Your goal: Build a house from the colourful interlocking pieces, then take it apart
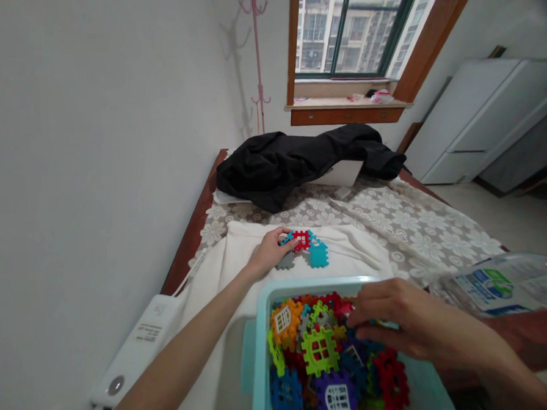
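Note:
Several joined plastic building blocks lie on the white cloth point(239, 246): a red window block point(301, 240) in the middle, a turquoise block point(319, 255) at the right and a grey block point(285, 260) at the left. My left hand point(271, 252) is closed on their left side, its thumb by the red block. My right hand point(393, 314) reaches over the light turquoise bin point(314, 283), thumb and fingers apart just above the loose blocks. In the bin are a lime window block point(320, 352), an orange one point(286, 323), a purple one point(336, 397) and several others.
A black garment point(298, 158) lies across the far end of the flowered tablecloth point(421, 228). To the right is a clear plastic package point(507, 284). At the lower left, a white power strip-like device point(134, 347) stands along the wall. A pink coat rack point(257, 53) is behind.

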Demonstrator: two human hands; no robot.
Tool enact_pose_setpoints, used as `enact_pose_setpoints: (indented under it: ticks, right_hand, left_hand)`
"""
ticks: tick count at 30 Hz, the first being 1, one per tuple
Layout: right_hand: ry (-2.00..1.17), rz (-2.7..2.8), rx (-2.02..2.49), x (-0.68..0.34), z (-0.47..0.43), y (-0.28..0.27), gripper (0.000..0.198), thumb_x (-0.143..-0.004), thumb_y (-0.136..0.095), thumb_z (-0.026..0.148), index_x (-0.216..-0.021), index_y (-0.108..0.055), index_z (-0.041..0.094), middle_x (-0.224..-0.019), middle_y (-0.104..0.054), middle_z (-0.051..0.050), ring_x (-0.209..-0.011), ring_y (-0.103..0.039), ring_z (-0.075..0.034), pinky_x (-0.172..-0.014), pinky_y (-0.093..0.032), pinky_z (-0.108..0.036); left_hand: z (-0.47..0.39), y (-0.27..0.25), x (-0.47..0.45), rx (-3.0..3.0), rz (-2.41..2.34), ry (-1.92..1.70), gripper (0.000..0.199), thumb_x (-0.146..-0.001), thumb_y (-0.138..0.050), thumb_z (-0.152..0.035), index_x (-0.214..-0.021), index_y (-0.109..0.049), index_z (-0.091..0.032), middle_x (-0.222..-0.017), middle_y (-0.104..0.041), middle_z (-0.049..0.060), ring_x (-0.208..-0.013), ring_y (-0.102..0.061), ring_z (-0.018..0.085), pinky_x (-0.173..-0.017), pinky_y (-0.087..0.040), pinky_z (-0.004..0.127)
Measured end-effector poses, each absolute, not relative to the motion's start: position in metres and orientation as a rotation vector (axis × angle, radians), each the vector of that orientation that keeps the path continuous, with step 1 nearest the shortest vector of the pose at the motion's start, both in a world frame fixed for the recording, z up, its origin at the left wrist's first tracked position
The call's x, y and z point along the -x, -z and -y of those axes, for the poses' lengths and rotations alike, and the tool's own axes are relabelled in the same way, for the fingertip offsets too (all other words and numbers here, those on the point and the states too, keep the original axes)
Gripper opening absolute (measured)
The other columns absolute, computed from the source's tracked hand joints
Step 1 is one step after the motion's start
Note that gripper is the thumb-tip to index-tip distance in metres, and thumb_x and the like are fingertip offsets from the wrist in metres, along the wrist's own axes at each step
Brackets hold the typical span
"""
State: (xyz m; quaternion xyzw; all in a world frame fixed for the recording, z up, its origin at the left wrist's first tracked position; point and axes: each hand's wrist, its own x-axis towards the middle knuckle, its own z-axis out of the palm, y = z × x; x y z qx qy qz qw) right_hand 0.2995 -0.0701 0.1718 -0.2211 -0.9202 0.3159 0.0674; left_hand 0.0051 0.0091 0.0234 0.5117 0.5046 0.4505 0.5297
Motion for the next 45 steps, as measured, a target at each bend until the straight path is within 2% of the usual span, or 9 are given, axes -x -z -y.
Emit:
enact_pose_setpoints:
  ticks: [8, 11, 16, 19, 23, 27, 36, 40, 45]
  right_hand:
    - [-0.617, 2.861, 0.704, -0.263, 0.096, -0.153, 0.041, -0.092, -0.077, 0.04, -0.127, -0.064, 0.026, -0.117, -0.073, -0.008, -0.104, -0.068, -0.029, -0.089, -0.052, -0.041]
    - [-0.569, 2.873, 0.697, -0.253, 0.094, -0.15, 0.038, -0.088, -0.08, 0.034, -0.122, -0.065, 0.027, -0.117, -0.071, -0.007, -0.104, -0.066, -0.029, -0.09, -0.052, -0.043]
    - [-0.878, 2.726, 0.622, -0.254, 0.089, -0.167, 0.019, -0.092, -0.068, 0.017, -0.106, -0.066, 0.029, -0.114, -0.071, -0.004, -0.102, -0.066, -0.024, -0.09, -0.054, -0.039]
    - [-1.199, 2.423, 0.617, -0.267, 0.067, -0.171, 0.007, -0.093, -0.063, 0.023, -0.094, -0.06, 0.029, -0.108, -0.073, -0.006, -0.099, -0.068, -0.026, -0.09, -0.056, -0.042]
    - [-1.306, 1.756, 0.641, -0.273, 0.011, -0.143, 0.042, -0.087, -0.07, 0.051, -0.074, -0.039, 0.027, -0.105, -0.073, -0.012, -0.101, -0.069, -0.034, -0.081, -0.059, -0.05]
    - [-1.345, 1.605, 0.714, -0.261, -0.031, -0.094, 0.05, -0.084, -0.074, 0.044, -0.071, -0.029, 0.026, -0.116, -0.074, -0.012, -0.084, -0.069, -0.026, -0.065, -0.056, -0.038]
    - [-0.685, 2.306, 0.642, -0.248, -0.029, -0.03, 0.035, -0.09, -0.067, 0.035, -0.067, -0.041, 0.027, -0.099, -0.075, -0.009, -0.092, -0.065, -0.027, -0.079, -0.055, -0.043]
    - [-0.63, 2.448, 0.603, -0.247, -0.03, -0.022, 0.02, -0.085, -0.075, 0.04, -0.089, -0.061, 0.027, -0.11, -0.071, -0.009, -0.103, -0.066, -0.027, -0.087, -0.058, -0.043]
    - [-0.675, 2.49, 0.623, -0.249, -0.031, -0.015, 0.027, -0.086, -0.073, 0.026, -0.112, -0.065, 0.028, -0.125, -0.067, -0.009, -0.114, -0.065, -0.027, -0.097, -0.057, -0.045]
  left_hand:
    - [-0.008, -0.025, -0.005, -1.201, -1.131, -1.069, 0.048, -0.08, -0.082, -0.048, -0.113, -0.067, -0.017, -0.095, -0.079, 0.008, -0.077, -0.077, 0.022, -0.065, -0.059, 0.029]
    - [-0.01, -0.023, -0.003, -1.212, -1.137, -1.068, 0.048, -0.081, -0.08, -0.051, -0.112, -0.066, -0.017, -0.092, -0.078, 0.008, -0.075, -0.076, 0.022, -0.062, -0.058, 0.028]
    - [-0.011, -0.021, -0.003, -1.155, -1.076, -1.06, 0.052, -0.079, -0.08, -0.055, -0.11, -0.062, -0.018, -0.086, -0.078, 0.006, -0.069, -0.075, 0.021, -0.057, -0.056, 0.026]
    - [-0.011, -0.023, -0.003, -1.114, -1.056, -1.072, 0.052, -0.079, -0.079, -0.057, -0.109, -0.058, -0.02, -0.08, -0.077, 0.004, -0.065, -0.075, 0.021, -0.056, -0.056, 0.027]
    - [-0.011, -0.024, -0.004, -1.053, -1.041, -1.066, 0.055, -0.08, -0.077, -0.059, -0.113, -0.054, -0.022, -0.076, -0.076, 0.002, -0.061, -0.073, 0.021, -0.055, -0.056, 0.028]
    - [-0.013, -0.023, -0.003, -1.01, -1.001, -1.104, 0.055, -0.081, -0.078, -0.058, -0.115, -0.053, -0.022, -0.084, -0.077, 0.003, -0.07, -0.077, 0.023, -0.063, -0.059, 0.031]
    - [-0.018, -0.016, 0.0, -0.94, -1.006, -1.118, 0.061, -0.08, -0.079, -0.059, -0.123, -0.056, -0.021, -0.097, -0.078, 0.006, -0.066, -0.073, 0.017, -0.057, -0.054, 0.025]
    - [-0.016, -0.019, -0.001, -0.946, -1.025, -1.111, 0.055, -0.083, -0.079, -0.052, -0.123, -0.058, -0.02, -0.097, -0.078, 0.007, -0.069, -0.074, 0.018, -0.057, -0.053, 0.023]
    - [-0.013, -0.029, -0.002, -0.917, -0.993, -1.081, 0.049, -0.083, -0.08, -0.04, -0.123, -0.059, -0.021, -0.116, -0.076, 0.01, -0.082, -0.077, 0.021, -0.073, -0.061, 0.032]
